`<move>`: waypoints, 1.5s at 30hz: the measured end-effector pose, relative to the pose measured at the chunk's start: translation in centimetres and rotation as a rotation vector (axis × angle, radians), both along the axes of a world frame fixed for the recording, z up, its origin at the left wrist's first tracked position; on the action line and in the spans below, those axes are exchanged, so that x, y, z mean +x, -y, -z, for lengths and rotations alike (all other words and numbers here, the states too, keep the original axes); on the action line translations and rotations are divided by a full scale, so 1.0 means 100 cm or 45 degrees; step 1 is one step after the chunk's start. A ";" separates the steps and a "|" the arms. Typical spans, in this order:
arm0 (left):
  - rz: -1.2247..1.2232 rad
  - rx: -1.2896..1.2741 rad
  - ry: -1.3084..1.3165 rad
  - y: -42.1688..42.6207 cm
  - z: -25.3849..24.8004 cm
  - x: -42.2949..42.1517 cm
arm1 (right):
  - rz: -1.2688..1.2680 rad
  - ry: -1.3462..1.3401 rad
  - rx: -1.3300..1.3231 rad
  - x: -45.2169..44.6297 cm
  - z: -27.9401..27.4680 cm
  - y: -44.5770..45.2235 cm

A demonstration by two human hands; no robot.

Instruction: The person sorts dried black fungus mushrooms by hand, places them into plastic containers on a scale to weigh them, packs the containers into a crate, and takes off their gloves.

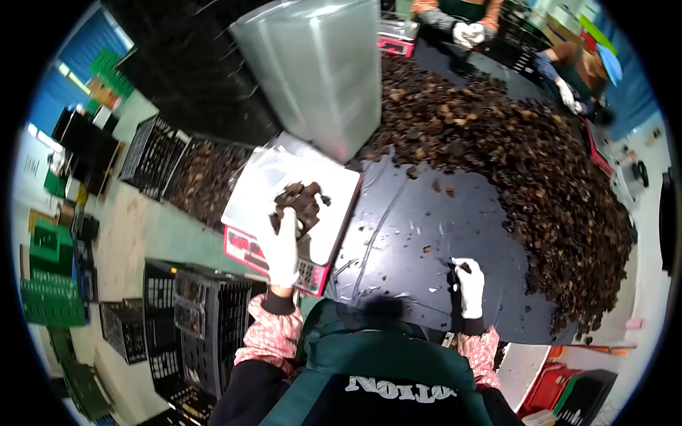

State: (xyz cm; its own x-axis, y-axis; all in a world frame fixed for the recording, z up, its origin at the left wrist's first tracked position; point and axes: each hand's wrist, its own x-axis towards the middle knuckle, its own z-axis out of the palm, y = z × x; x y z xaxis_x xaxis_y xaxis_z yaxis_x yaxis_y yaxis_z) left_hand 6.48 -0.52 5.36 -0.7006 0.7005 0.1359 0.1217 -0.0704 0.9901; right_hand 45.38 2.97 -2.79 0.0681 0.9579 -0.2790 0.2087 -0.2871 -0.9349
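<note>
My left hand (284,252), in a white glove, reaches over a red-and-white weighing scale (334,206). Its fingers are stretched out and touch a small heap of dark brown, mushroom-like pieces (305,202) on the white pan. I cannot make out whether any piece is between them. My right hand (470,290), also gloved in white, is low over the dark table (405,234), right of the scale. Its fingers are curled in, with something dark at the fingertips too small to name.
A large pile of the dark pieces (568,192) covers the table's far and right sides. A tall translucent bin (320,78) stands behind the scale. Black crates (206,326) are at the left. Across the table are a co-worker's gloved hands (469,34) and another person (586,67).
</note>
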 end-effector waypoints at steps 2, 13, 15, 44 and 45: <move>-0.232 -0.059 -0.406 0.004 0.014 -0.036 | -0.205 -0.200 -0.041 -0.044 -0.022 -0.018; -0.039 -0.147 -0.974 0.000 0.027 -0.040 | -1.093 0.249 1.300 -0.314 -0.081 -0.087; -0.025 -0.230 -0.899 0.004 0.025 -0.039 | -1.270 0.560 1.311 -0.320 -0.089 -0.090; 0.312 0.161 -1.533 0.022 0.007 0.035 | -0.274 -1.161 -0.322 -0.153 -0.024 -0.052; 0.457 0.130 -1.110 0.022 0.015 0.056 | -0.357 -1.281 -0.349 -0.156 -0.029 -0.044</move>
